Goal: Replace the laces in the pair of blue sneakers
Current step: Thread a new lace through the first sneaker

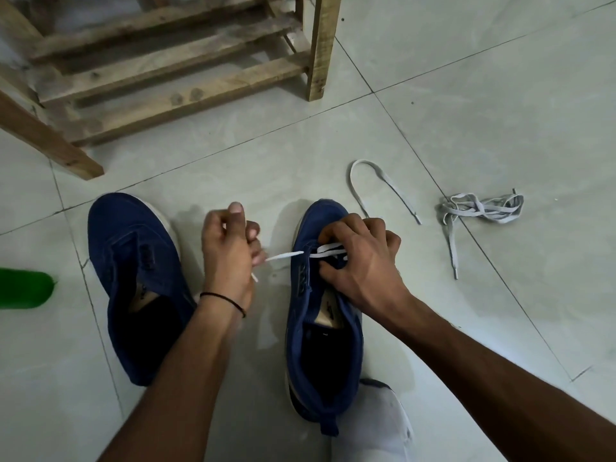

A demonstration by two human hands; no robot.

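Two blue sneakers stand on the tiled floor, toes pointing away from me. The left sneaker (pixel 133 261) has no lace in its eyelets. The right sneaker (pixel 320 335) has a white lace (pixel 286 255) threaded across its front eyelets. My left hand (pixel 230 251) sits between the shoes and pinches the free end of that lace, pulled out to the left. My right hand (pixel 360 258) rests over the right sneaker's eyelets, fingers curled on the lace there. Two grey laces lie on the floor to the right: one in a loop (pixel 383 185), one bunched (pixel 483 208).
A wooden slatted rack (pixel 173 71) stands at the back left, its leg reaching down toward the left sneaker. A green object (pixel 23 288) lies at the left edge. A white cloth or sock (pixel 370 428) lies near the right sneaker's heel.
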